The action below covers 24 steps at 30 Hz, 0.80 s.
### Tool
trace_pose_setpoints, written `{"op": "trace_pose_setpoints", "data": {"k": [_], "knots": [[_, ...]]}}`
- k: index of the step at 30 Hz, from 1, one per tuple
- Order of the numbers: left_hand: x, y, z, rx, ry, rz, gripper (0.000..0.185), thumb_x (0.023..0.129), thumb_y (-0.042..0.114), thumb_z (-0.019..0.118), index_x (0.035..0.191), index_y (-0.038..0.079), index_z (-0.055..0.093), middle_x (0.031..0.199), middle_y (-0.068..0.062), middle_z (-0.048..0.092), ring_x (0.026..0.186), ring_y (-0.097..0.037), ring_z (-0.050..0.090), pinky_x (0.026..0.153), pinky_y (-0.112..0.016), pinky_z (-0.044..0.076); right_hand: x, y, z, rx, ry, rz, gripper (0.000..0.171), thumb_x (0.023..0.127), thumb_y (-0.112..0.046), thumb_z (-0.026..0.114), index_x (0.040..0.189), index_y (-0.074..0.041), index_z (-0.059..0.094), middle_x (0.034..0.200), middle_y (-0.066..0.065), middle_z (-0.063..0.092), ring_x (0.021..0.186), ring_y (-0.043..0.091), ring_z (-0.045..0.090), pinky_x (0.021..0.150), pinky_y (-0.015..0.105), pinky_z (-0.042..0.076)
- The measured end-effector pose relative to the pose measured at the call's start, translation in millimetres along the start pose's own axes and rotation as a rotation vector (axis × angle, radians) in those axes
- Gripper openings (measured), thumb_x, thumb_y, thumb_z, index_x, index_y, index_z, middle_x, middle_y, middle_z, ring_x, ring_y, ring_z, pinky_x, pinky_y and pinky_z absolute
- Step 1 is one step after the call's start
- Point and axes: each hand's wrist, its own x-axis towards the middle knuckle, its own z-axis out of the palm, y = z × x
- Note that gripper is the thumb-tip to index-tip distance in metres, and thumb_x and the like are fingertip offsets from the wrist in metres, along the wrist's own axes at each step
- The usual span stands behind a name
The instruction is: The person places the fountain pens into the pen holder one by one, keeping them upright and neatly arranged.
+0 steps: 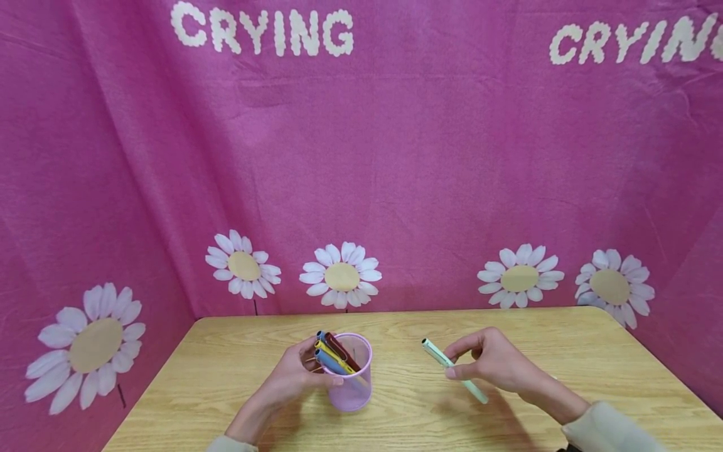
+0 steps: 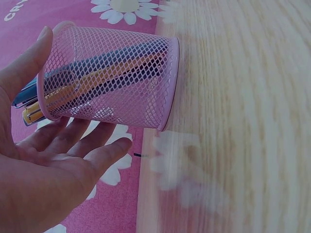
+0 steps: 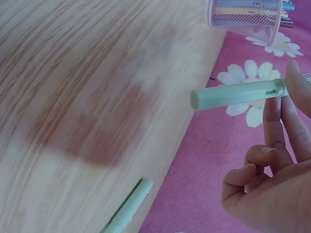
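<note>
A pink mesh pen cup (image 1: 351,397) stands upright on the table, with several pens leaning towards its left side. Blue, yellow (image 1: 337,359) and dark red pens show above the rim. My left hand (image 1: 290,375) holds the cup near the top, thumb at the rim and fingers round the far side; the left wrist view shows the thumb and fingers on opposite sides of the mesh. To the right, my right hand (image 1: 497,364) pinches a pale green pen (image 1: 473,390) between thumb and fingers, tilted in the air above the table.
Another pale green pen-like piece (image 3: 129,208) lies on the wooden table (image 1: 395,427), near the right hand. A pink cloth (image 1: 418,188) with daisies and lettering hangs behind the table and along both sides.
</note>
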Motion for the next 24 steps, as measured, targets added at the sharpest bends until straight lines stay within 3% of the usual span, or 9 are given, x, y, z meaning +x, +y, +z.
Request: {"op": "trace_pose_setpoints", "data": {"k": [24], "knots": [[0.0, -1.7, -0.4, 0.006, 0.011, -0.008, 0.088, 0.079, 0.001, 0.091, 0.154, -0.008, 0.045, 0.134, -0.017, 0.066, 0.124, -0.033, 0.063, 0.111, -0.044, 0.048, 13, -40, 25, 0.031, 0.031, -0.058, 0.021, 0.081, -0.021, 0.092, 0.099, -0.011, 0.085, 0.091, 0.000, 0.077, 0.065, 0.009, 0.035, 0.056, 0.024, 0.031]]}}
